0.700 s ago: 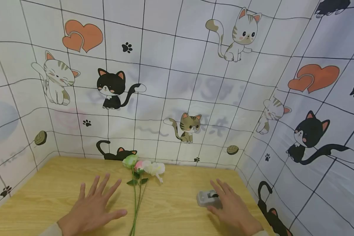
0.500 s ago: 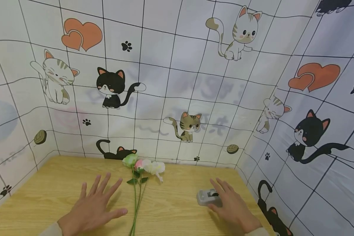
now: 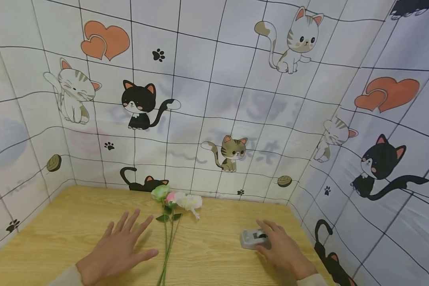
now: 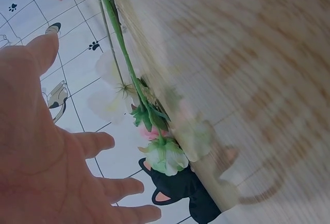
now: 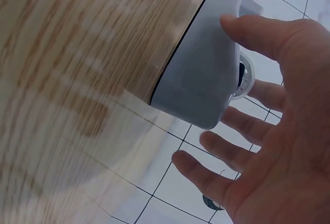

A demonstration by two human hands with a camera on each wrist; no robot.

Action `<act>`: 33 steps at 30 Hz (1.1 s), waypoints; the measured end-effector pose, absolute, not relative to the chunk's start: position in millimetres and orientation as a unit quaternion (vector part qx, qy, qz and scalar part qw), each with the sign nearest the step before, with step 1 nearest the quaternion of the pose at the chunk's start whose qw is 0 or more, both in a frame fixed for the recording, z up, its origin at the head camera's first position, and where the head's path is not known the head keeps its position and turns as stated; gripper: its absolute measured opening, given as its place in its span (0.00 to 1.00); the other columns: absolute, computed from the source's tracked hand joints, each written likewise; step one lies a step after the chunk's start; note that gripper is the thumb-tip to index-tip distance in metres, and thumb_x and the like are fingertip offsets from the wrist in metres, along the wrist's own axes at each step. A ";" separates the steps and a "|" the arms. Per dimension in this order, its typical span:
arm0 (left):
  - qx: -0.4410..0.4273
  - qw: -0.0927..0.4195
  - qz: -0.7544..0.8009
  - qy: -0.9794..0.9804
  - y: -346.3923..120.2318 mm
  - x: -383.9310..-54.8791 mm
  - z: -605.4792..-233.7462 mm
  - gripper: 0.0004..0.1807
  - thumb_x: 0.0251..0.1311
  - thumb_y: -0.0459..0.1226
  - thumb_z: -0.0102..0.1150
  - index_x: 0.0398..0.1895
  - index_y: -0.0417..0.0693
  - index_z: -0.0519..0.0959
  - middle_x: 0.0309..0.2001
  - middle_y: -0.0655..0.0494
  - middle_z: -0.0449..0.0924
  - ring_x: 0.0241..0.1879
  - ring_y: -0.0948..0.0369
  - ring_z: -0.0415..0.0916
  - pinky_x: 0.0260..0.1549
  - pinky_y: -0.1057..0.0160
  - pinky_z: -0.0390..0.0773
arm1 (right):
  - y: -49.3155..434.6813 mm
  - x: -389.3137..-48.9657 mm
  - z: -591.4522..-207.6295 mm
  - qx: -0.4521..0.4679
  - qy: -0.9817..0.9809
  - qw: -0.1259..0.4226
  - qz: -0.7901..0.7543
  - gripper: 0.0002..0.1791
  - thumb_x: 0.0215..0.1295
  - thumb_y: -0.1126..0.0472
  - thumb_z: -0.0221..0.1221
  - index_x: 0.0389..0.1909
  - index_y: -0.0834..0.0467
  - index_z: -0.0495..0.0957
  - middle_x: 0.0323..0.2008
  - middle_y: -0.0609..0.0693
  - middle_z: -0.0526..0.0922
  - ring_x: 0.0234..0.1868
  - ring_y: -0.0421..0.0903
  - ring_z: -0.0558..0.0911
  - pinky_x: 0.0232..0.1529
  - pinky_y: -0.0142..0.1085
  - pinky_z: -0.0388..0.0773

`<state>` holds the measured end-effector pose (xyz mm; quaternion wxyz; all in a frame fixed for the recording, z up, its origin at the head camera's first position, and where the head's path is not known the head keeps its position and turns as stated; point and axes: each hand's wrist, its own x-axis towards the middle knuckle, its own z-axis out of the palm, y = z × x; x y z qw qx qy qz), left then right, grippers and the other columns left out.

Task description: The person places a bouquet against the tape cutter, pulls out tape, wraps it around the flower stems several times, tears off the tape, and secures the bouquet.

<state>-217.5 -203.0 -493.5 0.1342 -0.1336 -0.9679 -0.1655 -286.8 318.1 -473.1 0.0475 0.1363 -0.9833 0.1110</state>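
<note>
My left hand (image 3: 116, 246) hovers over the table left of the flower stems, its fingers spread and holding nothing. Three artificial flowers lie together with their long green stems crossing: a green-white rose (image 3: 160, 192), a pink bloom (image 3: 170, 197) and a white flower (image 3: 189, 201). A grey tape dispenser (image 3: 249, 239) with a small roll stands at the right of the table. Beside it is my right hand (image 3: 284, 248), fingers loosely extended. In the right wrist view the thumb overlaps the side of the dispenser (image 5: 198, 64), while the other fingers reach past its far side.
The light wood table (image 3: 207, 230) runs back to a white cloth wall (image 3: 193, 99) printed with cats, hearts and grid lines. A second cloth wall (image 3: 389, 171) closes off the right side. The flower heads lie near the table's back edge.
The head view has shifted slightly, so everything sits a little further right. Both hands keep nearly the same pose, and the flowers and tape dispenser stay in place.
</note>
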 end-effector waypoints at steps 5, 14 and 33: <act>-0.139 0.138 -0.165 -0.967 -199.2 -218.9 -489.7 0.52 0.72 0.75 0.68 0.90 0.60 0.73 0.90 0.34 0.66 0.85 0.24 0.67 0.70 0.11 0.71 | 318.5 -289.6 -475.0 0.121 -0.983 0.037 0.130 0.41 0.71 0.49 0.83 0.81 0.53 0.80 0.75 0.59 0.84 0.70 0.61 0.86 0.68 0.67 0.87; -0.144 0.134 -0.178 -0.964 -192.6 -220.6 -486.7 0.51 0.73 0.74 0.67 0.89 0.58 0.74 0.88 0.35 0.69 0.82 0.25 0.71 0.70 0.15 0.75 | 325.7 -296.1 -477.2 0.123 -0.980 0.027 0.153 0.36 0.71 0.54 0.82 0.77 0.55 0.83 0.71 0.58 0.86 0.68 0.59 0.87 0.73 0.65 0.85; -0.152 0.124 -0.163 -0.967 -188.5 -221.2 -484.5 0.51 0.72 0.73 0.70 0.87 0.54 0.76 0.82 0.36 0.77 0.72 0.30 0.82 0.65 0.22 0.84 | 317.5 -302.8 -479.1 0.133 -0.977 0.017 0.164 0.32 0.73 0.57 0.81 0.74 0.55 0.84 0.71 0.60 0.86 0.65 0.58 0.87 0.71 0.64 0.86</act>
